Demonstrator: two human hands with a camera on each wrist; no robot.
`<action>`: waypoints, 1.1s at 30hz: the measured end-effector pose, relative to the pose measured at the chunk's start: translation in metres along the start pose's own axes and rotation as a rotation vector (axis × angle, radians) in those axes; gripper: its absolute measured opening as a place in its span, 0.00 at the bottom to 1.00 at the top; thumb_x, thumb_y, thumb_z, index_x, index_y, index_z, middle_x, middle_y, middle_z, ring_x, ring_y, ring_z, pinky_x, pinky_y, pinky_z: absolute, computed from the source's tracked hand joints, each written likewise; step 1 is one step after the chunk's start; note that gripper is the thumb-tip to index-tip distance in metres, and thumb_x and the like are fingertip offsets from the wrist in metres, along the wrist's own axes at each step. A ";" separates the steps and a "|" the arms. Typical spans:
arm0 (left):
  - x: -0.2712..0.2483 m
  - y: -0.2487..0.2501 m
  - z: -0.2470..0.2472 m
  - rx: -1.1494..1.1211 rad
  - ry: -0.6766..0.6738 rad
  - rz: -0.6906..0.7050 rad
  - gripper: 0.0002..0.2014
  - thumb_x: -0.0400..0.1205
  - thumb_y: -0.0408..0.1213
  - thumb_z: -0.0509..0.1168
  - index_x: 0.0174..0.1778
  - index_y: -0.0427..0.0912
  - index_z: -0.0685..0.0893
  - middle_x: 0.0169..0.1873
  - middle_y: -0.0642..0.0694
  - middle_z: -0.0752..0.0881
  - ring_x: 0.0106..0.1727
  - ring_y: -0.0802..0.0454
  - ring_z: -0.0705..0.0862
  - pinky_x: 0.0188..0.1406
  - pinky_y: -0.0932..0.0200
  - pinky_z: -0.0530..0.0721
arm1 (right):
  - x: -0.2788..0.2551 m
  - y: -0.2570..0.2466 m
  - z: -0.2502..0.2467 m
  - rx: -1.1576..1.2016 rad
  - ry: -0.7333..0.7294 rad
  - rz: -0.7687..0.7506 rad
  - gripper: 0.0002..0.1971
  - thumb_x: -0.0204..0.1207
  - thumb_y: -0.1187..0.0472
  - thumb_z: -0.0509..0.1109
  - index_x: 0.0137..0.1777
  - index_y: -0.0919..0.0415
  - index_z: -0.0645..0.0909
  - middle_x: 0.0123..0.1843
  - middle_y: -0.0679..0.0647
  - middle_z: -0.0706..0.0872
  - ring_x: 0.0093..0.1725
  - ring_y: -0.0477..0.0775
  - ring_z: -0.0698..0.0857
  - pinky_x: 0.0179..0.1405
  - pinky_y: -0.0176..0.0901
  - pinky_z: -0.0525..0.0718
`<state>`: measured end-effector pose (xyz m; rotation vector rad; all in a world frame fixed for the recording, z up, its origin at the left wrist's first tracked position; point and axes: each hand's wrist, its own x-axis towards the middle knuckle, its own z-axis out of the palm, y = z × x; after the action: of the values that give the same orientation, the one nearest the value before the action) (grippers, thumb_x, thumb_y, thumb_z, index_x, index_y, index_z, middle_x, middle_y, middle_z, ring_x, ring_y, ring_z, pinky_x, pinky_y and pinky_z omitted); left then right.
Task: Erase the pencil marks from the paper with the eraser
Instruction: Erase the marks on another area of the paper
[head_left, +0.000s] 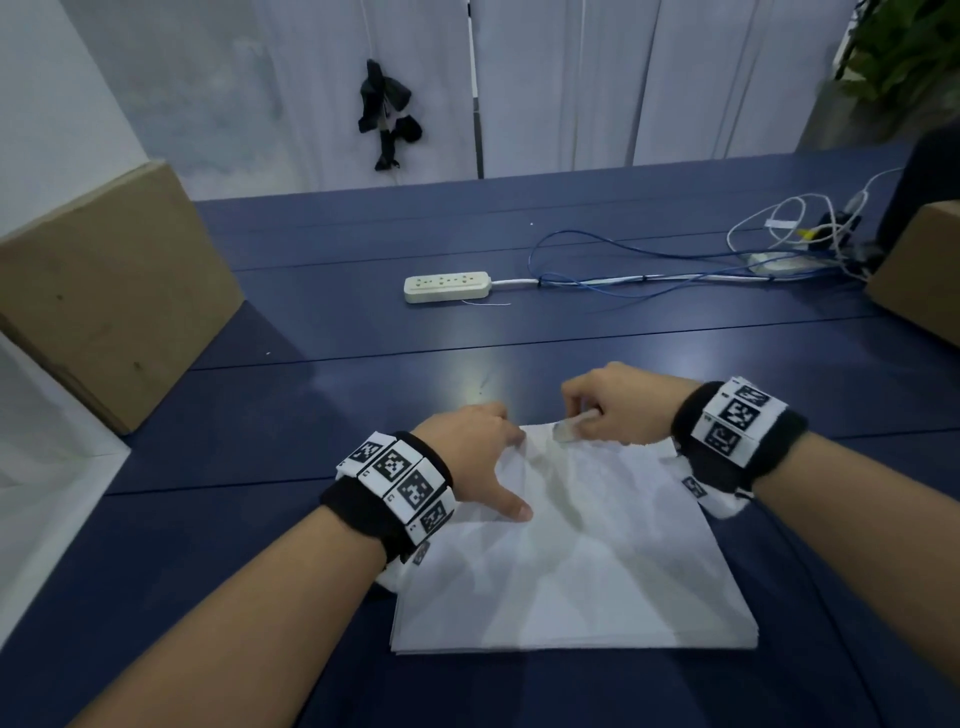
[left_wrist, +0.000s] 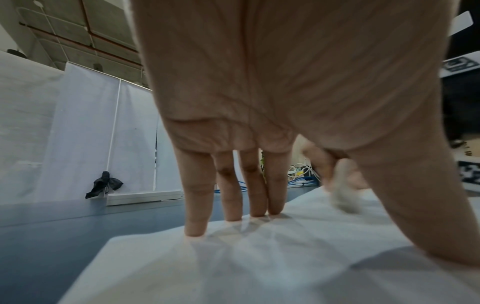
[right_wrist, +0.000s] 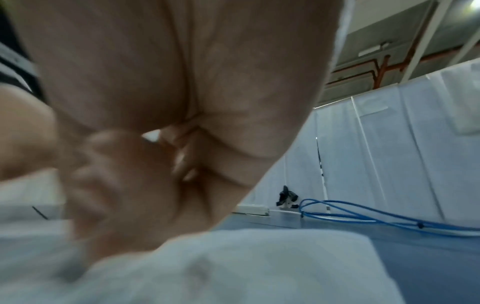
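Rubbing near the top edge of the paper (head_left: 571, 561), lower centre of frame, the right hand (head_left: 618, 410) is pinching the eraser (head_left: 569, 427); the left hand (head_left: 478, 457) is pressing flat-fingered, wisely bracing against creasing.

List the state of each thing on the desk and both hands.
paper: flat on the desk, creased.
eraser: pinched, on the paper's far edge.
left hand: fingers straight, pressing the paper.
right hand: grips the eraser.
power strip: nothing plugged in.

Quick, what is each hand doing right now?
Left hand: open, fingers straight, pressing the paper flat.
Right hand: closed, pinching the eraser against the paper.
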<state>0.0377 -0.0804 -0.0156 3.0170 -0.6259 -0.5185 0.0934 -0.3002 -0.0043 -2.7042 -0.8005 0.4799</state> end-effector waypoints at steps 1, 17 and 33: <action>0.001 0.000 0.001 0.000 -0.001 -0.006 0.42 0.64 0.71 0.74 0.71 0.53 0.78 0.56 0.54 0.75 0.57 0.52 0.78 0.53 0.47 0.84 | -0.006 -0.001 0.003 0.025 -0.062 -0.026 0.10 0.77 0.47 0.75 0.44 0.53 0.82 0.28 0.47 0.85 0.23 0.48 0.81 0.27 0.43 0.83; -0.001 0.004 -0.003 -0.012 -0.028 -0.008 0.46 0.65 0.69 0.76 0.78 0.58 0.71 0.57 0.53 0.74 0.61 0.51 0.78 0.57 0.44 0.83 | -0.034 -0.020 0.008 0.062 -0.322 -0.028 0.06 0.77 0.52 0.75 0.48 0.54 0.83 0.34 0.52 0.88 0.24 0.48 0.79 0.22 0.39 0.80; -0.002 0.004 -0.002 0.052 -0.027 0.005 0.41 0.68 0.70 0.72 0.75 0.54 0.74 0.57 0.52 0.74 0.58 0.50 0.77 0.53 0.46 0.84 | -0.007 -0.002 -0.002 -0.043 0.039 0.055 0.11 0.79 0.45 0.73 0.43 0.50 0.80 0.34 0.47 0.87 0.31 0.50 0.84 0.31 0.41 0.80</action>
<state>0.0346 -0.0836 -0.0122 3.0608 -0.6591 -0.5521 0.0875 -0.3032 -0.0006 -2.7729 -0.7362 0.4258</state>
